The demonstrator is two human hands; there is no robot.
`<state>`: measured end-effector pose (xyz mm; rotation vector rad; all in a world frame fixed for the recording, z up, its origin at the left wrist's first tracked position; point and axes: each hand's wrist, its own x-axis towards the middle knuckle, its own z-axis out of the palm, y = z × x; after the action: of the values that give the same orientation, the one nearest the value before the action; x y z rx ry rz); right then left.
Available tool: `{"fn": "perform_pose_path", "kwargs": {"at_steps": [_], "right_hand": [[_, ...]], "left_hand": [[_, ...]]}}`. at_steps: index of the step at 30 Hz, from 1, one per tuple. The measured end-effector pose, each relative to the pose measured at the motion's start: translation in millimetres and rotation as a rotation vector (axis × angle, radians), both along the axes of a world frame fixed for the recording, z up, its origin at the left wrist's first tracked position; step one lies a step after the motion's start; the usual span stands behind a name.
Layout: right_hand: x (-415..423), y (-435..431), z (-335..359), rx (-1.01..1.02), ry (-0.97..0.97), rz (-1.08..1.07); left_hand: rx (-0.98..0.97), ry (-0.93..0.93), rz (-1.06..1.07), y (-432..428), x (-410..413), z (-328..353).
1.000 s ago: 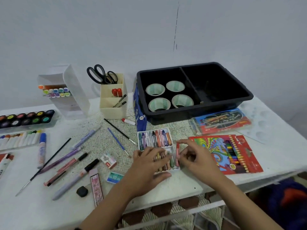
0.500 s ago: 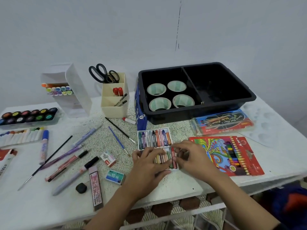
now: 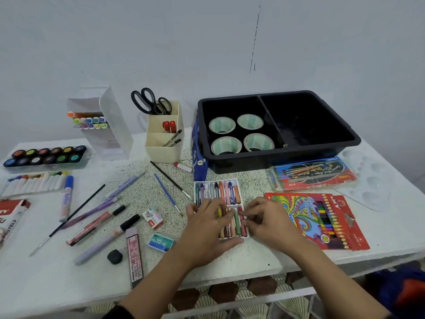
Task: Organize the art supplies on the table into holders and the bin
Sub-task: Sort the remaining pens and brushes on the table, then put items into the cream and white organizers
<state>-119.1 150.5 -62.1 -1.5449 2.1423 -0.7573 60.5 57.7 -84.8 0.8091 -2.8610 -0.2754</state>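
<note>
Well, one white table (image 3: 253,261) holds everything. One black bin (image 3: 340,143) sits at the back right, and it has two parts. Four tape rolls (image 3: 258,140) sit in its left part.

One white marker holder (image 3: 117,120) leans at the back left with markers stuck in it. Near it stands one cream holder (image 3: 164,150) with three pockets. Black scissors (image 3: 142,101) stick out of the back pocket, two red caps (image 3: 169,125) show in the middle one, and two pens (image 3: 174,137) lean in the front one.

One red pencil box (image 3: 299,217) lies flat near the right side. One brush pack (image 3: 312,174) lies between it and the bin. Far left is one paint tray (image 3: 87,155) with twelve pots, in two rows of six.

One crayon tray (image 3: 217,192) lies in the middle of the table, in front of the bin, with two rows of crayons. Both hands are on the near row. The left hand (image 3: 207,229) lies across the crayons with its fingers fairly straight and grips nothing. The right hand (image 3: 269,222) has curled fingers that pinch one red crayon (image 3: 241,214) at the tray's right edge.

Left of the hands lie two small staple boxes (image 3: 153,218) and one black eraser (image 3: 114,256).
</note>
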Motion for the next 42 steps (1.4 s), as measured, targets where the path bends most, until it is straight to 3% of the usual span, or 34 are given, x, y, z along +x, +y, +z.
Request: {"fn": "perform_pose_path", "kwargs": {"at_steps": [9,14,17,20,24,28,32,38,42], "right_hand": [[3.3,-7.6,0.1,0.049,-0.004,-0.079],[6.0,-12.4,4.1,0.139,0.098,-0.053],[9.1,-17.3,14.9,0.184,0.184,-0.021],[19.9,-26.0,23.3,0.122,0.305,-0.014],[50.4,-39.2,22.9,-0.072,0.186,0.121],[92.6,-52.8,20.3,-0.016,0.094,0.433],[125.4,-70.9,16.3,0.151,0.229,0.548],[147.5,-97.5,19.1,0.247,0.358,0.544],[154.0,-124.1,30.9,0.281,0.175,0.454]], "left_hand": [[0.079,-0.023,-0.011,-6.0,-3.2,1.9],[0.086,-0.04,-0.026,-6.4,-3.7,7.4],[0.228,-0.028,-0.066,-13.2,6.8,15.4],[0.379,0.124,0.045,-32.8,35.0,25.8],[0.235,0.246,0.269,-65.2,94.3,25.1],[0.155,-0.04,0.273,-83.2,136.8,23.6],[0.16,-0.16,0.145,-89.6,146.5,19.9],[0.152,-0.055,0.025,-113.0,148.5,12.4],[0.302,0.166,0.063,-138.9,159.8,18.5]]}}
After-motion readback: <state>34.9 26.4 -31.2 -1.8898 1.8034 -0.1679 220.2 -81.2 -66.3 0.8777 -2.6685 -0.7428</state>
